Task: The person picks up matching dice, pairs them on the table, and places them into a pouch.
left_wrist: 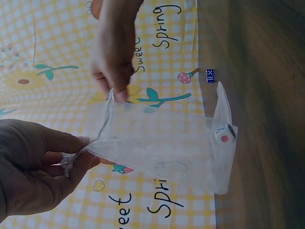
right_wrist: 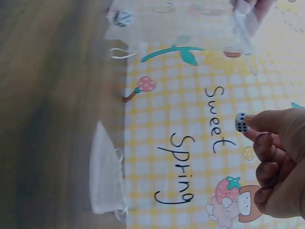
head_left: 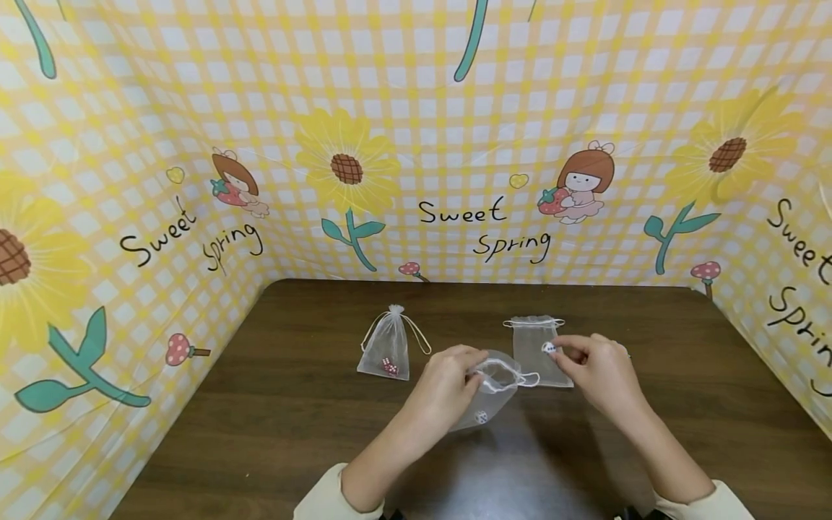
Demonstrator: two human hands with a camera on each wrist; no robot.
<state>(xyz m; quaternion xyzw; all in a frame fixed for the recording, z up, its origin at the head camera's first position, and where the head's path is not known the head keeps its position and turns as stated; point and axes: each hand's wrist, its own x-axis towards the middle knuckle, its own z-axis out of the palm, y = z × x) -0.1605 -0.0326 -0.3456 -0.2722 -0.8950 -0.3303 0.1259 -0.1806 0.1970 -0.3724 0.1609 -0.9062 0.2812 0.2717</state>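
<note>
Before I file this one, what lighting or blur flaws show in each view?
Head view: mostly sharp, with shadow and pale sheen on the table; left wrist view: the right hand looks blurred; right wrist view: hazy, the held bag soft.

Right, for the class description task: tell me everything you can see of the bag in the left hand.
The bag is whitish and see-through, in what looks like thin mesh fabric. Its mouth is open, with a white drawstring looping out at one side. The left hand pinches it near the rim, and its body hangs below. A white die shows inside, near the bottom. Whether its base touches the table is unclear.
</note>
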